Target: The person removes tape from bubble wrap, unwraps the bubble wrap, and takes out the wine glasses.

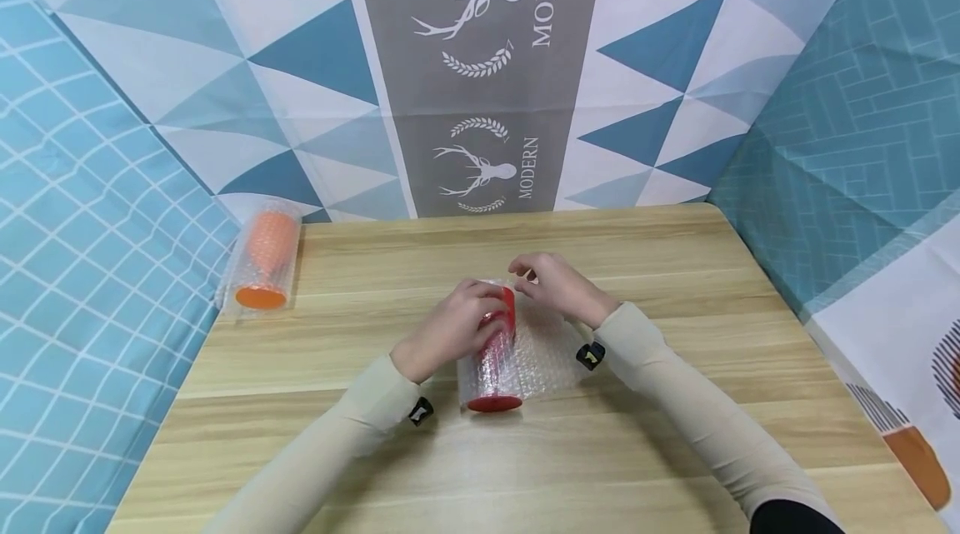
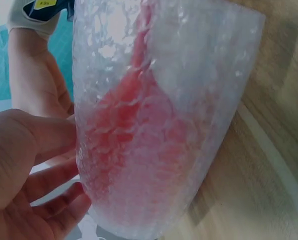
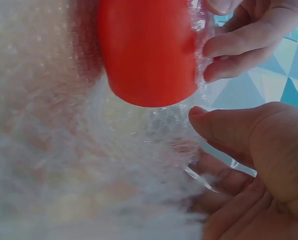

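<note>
A red goblet [image 1: 508,309] lies on the table inside bubble wrap [image 1: 551,351], with its round foot toward me. My left hand [image 1: 457,326] holds it from above through the wrap, fingers curled over the bowl. In the left wrist view the red bowl [image 2: 134,130] and stem show through the wrap. My right hand [image 1: 558,288] is at the far edge of the wrap, right of the goblet's rim. The right wrist view shows the right thumb apart from its fingers [image 3: 224,175], which lie partly behind the clear wrap edge. The goblet's open end [image 3: 151,60] sticks out bare there.
An orange goblet [image 1: 270,247] wrapped in bubble wrap stands at the table's far left corner, beside the blue tiled-pattern cloth [image 1: 97,251]. The wooden table [image 1: 360,259] ends at the patterned backdrop [image 1: 300,101]. Loose wrap spreads right of the red goblet.
</note>
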A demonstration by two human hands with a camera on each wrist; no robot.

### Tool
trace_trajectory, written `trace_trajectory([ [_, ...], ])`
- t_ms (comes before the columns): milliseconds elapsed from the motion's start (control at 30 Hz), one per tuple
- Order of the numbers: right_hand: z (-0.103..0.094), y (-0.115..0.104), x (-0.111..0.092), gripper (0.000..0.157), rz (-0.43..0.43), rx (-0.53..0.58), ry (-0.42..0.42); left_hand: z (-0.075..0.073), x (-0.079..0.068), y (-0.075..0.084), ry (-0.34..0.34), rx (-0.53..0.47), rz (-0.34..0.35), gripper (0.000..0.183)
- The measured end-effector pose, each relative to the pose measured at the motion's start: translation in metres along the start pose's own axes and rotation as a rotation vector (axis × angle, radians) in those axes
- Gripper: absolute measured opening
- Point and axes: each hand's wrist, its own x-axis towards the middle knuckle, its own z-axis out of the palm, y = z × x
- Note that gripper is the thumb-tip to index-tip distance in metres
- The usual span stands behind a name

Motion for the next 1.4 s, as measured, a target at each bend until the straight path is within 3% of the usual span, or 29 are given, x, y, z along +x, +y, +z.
trace_trajectory([
  [167,-0.003,-0.007,0.004,0.028,-0.048,-0.054,-0.001,0.000,-0.001,0.000,0.011,-0.013,-0.016,0.008],
  [467,0.006,-0.012,0.011,0.028,-0.059,-0.113,-0.061,-0.001,-0.003,0.001,0.004,-0.018,-0.041,0.013],
  [667,0.011,-0.010,0.011,0.019,-0.101,-0.121,-0.035,0.002,-0.002,0.001,0.017,-0.009,0.005,0.012],
  [1100,0.009,-0.003,0.012,0.008,0.003,-0.057,-0.025,0.003,-0.002,-0.001,0.035,0.029,0.035,0.022],
  [1400,0.008,0.004,0.010,0.008,0.023,0.002,-0.003,0.002,-0.007,-0.003,0.009,0.008,-0.035,0.024],
])
